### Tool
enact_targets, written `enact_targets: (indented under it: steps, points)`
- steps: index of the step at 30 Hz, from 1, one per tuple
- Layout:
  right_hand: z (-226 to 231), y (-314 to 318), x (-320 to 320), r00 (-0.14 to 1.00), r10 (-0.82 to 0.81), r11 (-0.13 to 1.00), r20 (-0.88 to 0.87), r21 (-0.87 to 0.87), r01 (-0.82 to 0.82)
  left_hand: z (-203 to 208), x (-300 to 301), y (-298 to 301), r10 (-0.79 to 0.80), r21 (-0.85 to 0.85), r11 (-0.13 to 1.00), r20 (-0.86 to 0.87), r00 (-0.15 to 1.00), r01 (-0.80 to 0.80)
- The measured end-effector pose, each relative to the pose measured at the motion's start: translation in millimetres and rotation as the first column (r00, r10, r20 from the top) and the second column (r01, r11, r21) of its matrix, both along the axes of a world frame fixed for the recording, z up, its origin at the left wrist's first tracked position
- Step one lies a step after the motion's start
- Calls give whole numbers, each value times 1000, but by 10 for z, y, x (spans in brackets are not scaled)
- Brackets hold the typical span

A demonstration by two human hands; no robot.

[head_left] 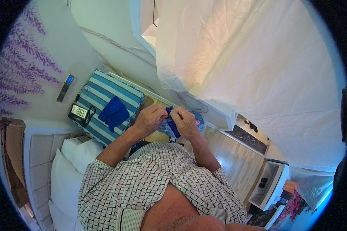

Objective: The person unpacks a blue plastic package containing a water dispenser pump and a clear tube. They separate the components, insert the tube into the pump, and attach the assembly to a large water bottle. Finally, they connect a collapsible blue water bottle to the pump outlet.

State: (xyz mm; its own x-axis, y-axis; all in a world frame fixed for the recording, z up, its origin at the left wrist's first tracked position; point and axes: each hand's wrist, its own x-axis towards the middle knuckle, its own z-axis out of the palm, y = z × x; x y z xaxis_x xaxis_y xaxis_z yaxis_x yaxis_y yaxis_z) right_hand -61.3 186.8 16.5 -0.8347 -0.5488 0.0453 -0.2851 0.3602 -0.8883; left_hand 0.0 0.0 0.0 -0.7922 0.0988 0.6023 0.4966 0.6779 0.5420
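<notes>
In front of my body, my left hand (150,118) and my right hand (184,121) are close together with the fingers pinched. Between them is a piece of dark blue cloth (174,128), bunched at the top and hanging down beside my right hand. Much of it is hidden by my fingers. Below and behind my hands shows a clear bluish object (197,115) with a round red mark; its kind is hard to make out. Left of my hands, a crumpled dark blue cloth (115,114) lies on a blue-and-white striped table cover (100,82).
A telephone (79,111) stands at the striped table's left edge. White pillows (81,152) lie on a bed at lower left. At right are a large white sheet (258,77), light wooden flooring (233,159) and an open white drawer (266,184) with dark items inside.
</notes>
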Motion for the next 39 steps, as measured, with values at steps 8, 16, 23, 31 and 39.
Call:
enact_targets:
  steps: [8,16,23,31,39]
  points:
    - [-136,-58,96,987,-75,981,144,-167,99,113,107,28,18,32,999,8,1000,-18]
    - [-68,-24,-11,934,-99,942,344,-270,199,239,-4,141,152,46,988,-110,982,-147]
    - [30,6,-34,854,-38,906,519,-343,249,354,112,300,160,2,987,95,982,-161]
    - [-83,-82,46,866,33,886,499,-416,206,101,106,230,124,-33,992,207,970,-119]
    - [-126,-125,108,935,-88,943,344,-274,189,95,174,119,44,-22,999,360,932,-38]
